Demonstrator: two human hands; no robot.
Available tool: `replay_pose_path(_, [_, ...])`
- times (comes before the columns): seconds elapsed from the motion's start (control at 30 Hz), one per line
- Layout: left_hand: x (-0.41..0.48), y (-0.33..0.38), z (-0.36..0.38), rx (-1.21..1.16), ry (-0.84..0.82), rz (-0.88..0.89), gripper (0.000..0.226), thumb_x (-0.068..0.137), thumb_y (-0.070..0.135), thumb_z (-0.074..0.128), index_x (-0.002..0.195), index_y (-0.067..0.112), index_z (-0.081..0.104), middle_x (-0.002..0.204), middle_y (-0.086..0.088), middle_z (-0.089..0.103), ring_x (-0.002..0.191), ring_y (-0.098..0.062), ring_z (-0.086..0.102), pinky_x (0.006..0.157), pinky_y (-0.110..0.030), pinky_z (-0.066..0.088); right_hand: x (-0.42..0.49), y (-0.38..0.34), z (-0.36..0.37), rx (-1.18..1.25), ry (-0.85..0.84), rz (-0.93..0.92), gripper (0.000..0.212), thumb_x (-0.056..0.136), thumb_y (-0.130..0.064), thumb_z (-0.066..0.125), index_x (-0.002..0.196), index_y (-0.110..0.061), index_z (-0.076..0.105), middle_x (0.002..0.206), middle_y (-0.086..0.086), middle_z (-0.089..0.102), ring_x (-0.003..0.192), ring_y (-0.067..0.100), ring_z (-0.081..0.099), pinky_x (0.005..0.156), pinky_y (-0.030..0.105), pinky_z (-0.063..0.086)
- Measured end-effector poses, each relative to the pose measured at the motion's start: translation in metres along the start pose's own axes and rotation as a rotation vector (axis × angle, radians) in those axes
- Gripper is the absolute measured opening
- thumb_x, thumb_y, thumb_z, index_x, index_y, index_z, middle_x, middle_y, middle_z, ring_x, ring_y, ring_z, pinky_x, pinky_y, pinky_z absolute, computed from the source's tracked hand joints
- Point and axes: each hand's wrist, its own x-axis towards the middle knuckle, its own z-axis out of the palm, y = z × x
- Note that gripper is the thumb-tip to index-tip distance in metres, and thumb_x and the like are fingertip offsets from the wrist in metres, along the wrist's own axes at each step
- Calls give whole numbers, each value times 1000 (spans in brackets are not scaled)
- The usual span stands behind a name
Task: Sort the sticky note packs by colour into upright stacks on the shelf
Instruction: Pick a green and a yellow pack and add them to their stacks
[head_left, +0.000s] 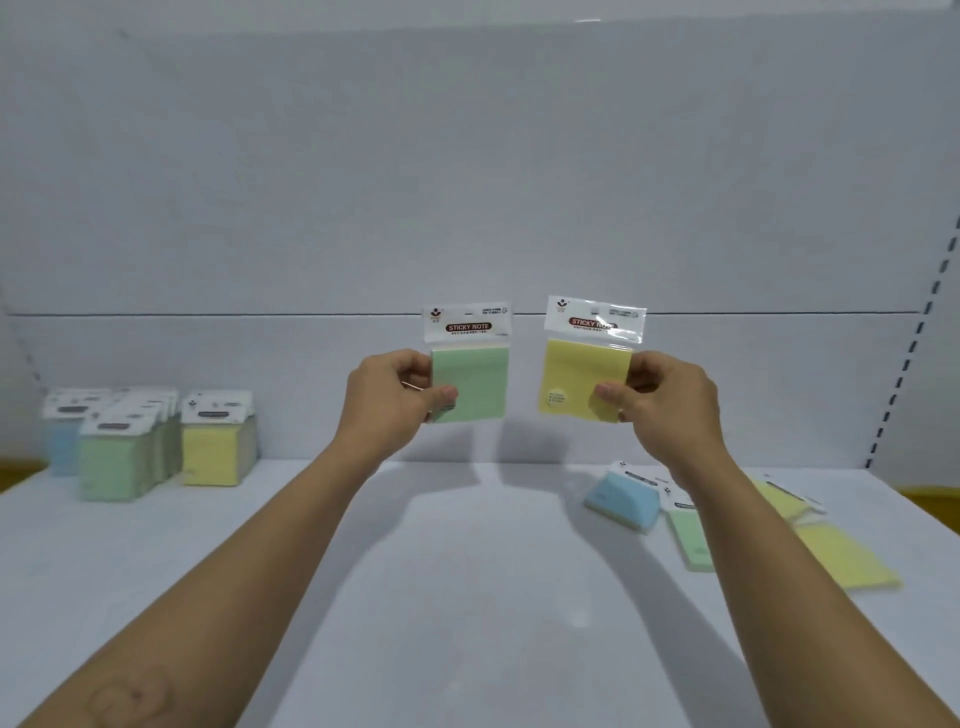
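My left hand (389, 400) grips a green sticky note pack (475, 376) by its left edge and holds it upright in the air. My right hand (670, 402) pinches a yellow sticky note pack (576, 374) at its lower right corner, also upright. Both packs hang above the white shelf (467, 571), side by side and apart. At the far left stand upright stacks: a blue stack (61, 447), a green stack (122, 460) and a yellow stack (218, 447).
Loose packs lie flat at the right: a blue pack (623, 496), a green pack (688, 540) and yellow packs (844, 561). The shelf's back panel (467, 208) rises behind. A slotted upright (914, 343) runs along the right edge.
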Motion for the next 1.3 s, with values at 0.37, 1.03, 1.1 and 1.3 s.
replay_pose_path(0.37, [-8,-65,-156,49,157,-62,18,70,5,80,84,12,71,76,-7,71,65,-21,69,69,-33,57,-41,-76,145,-28,-203,-64,14,76,-9,77,86,-17,71,82,6,71,69,23,66,59,21,49])
replay_pose_path(1.03, [-33,-186,-355,131,289,-185,19,74,9,78,80,24,69,72,2,70,60,-11,64,70,-30,55,-115,-115,346,-106,-355,-44,12,73,-14,79,77,-16,68,80,6,70,76,28,68,75,43,57])
replay_pose_path(1.1, [-33,-196,-363,140,292,-199,18,73,10,79,78,25,70,73,1,70,64,-16,66,73,-35,57,-117,-114,356,-121,-355,-42,13,73,-15,79,75,-17,67,79,4,69,76,27,67,75,42,57])
replay_pose_path(1.3, [-30,-218,-373,197,332,-249,22,73,9,79,75,28,67,74,0,70,69,-21,66,74,-39,56,-111,-98,374,-180,-298,5,13,73,-17,79,74,-15,66,73,-1,66,76,27,66,76,43,55])
